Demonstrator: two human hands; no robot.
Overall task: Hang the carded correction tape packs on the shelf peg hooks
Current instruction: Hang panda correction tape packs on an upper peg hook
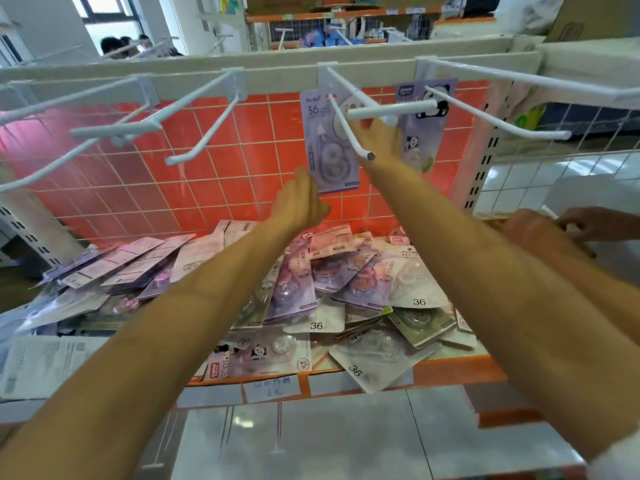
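Note:
A lilac carded correction tape pack marked 36 point(323, 140) hangs on a white double peg hook point(348, 135) at the middle of the rail. My left hand point(301, 202) reaches up with its fingertips at the pack's lower left edge. My right hand point(375, 142) is raised behind the hook's tip, against the pack's right edge; its fingers are partly hidden by the hook bar. A panda-printed pack point(424, 123) hangs just to the right. A loose pile of carded packs point(329, 292) covers the shelf below.
Empty white peg hooks point(201, 133) jut toward me left of centre, and another hook point(495, 116) on the right. An orange wire grid point(225, 174) backs the shelf. Another person's hands point(554, 230) work at the right edge. Papers point(45, 365) lie at the lower left.

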